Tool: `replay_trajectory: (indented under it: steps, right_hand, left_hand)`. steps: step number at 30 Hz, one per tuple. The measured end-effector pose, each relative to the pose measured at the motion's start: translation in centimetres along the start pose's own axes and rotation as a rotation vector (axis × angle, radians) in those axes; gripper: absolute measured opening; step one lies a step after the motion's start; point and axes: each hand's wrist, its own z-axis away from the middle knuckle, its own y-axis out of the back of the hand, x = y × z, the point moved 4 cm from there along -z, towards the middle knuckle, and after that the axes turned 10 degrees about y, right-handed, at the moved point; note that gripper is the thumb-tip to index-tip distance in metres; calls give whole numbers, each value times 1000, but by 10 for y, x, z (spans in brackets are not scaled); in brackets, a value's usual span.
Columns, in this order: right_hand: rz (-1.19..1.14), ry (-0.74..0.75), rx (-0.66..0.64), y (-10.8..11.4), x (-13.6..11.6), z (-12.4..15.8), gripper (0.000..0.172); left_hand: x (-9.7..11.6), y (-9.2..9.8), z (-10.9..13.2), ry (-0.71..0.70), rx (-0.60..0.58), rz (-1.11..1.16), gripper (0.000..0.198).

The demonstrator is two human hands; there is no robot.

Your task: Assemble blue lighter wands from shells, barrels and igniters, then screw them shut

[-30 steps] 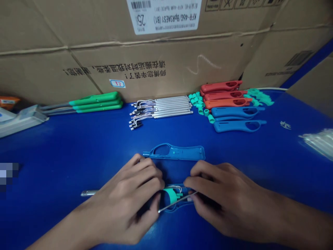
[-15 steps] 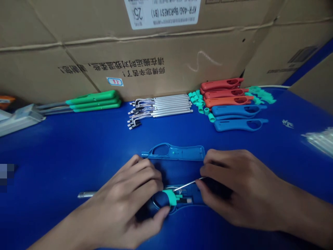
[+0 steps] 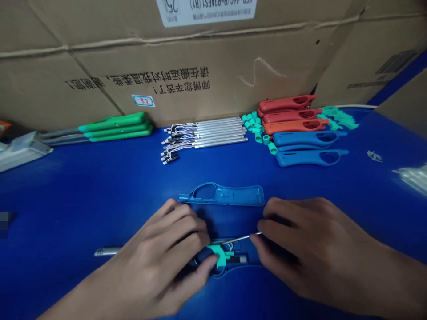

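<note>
My left hand [image 3: 167, 253] presses down on a blue handle shell [image 3: 233, 262] lying on the blue table, thumb and fingers closed round a teal trigger piece [image 3: 218, 255] seated in it. A metal tube [image 3: 103, 252] sticks out from under this hand to the left. My right hand [image 3: 300, 249] pinches a thin white wire [image 3: 240, 238] at the shell's right end. Just beyond both hands lies a second, open blue shell half [image 3: 222, 195].
Against the cardboard boxes [image 3: 213, 66] at the back lie green-handled finished pieces [image 3: 113, 126], a row of metal tubes with wires [image 3: 203, 135], teal small parts [image 3: 258, 129], and red and blue shells [image 3: 300, 129]. A clear plastic bag [image 3: 413, 175] is at the right edge.
My right hand swung the wire from below the shell up to its right end, then lowered it toward the shell. My left thumb shifted onto the teal piece.
</note>
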Motion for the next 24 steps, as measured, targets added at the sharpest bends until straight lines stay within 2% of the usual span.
replay_trajectory:
  steps: [12,24]
  right_hand:
    - [-9,-13,7,2,-1,0,21]
    - [-30,2,-2,1,-5,0,23]
  left_hand:
    - [2,-1,1,33,7,11,7]
    - [2,-3,1,8,29,40,7]
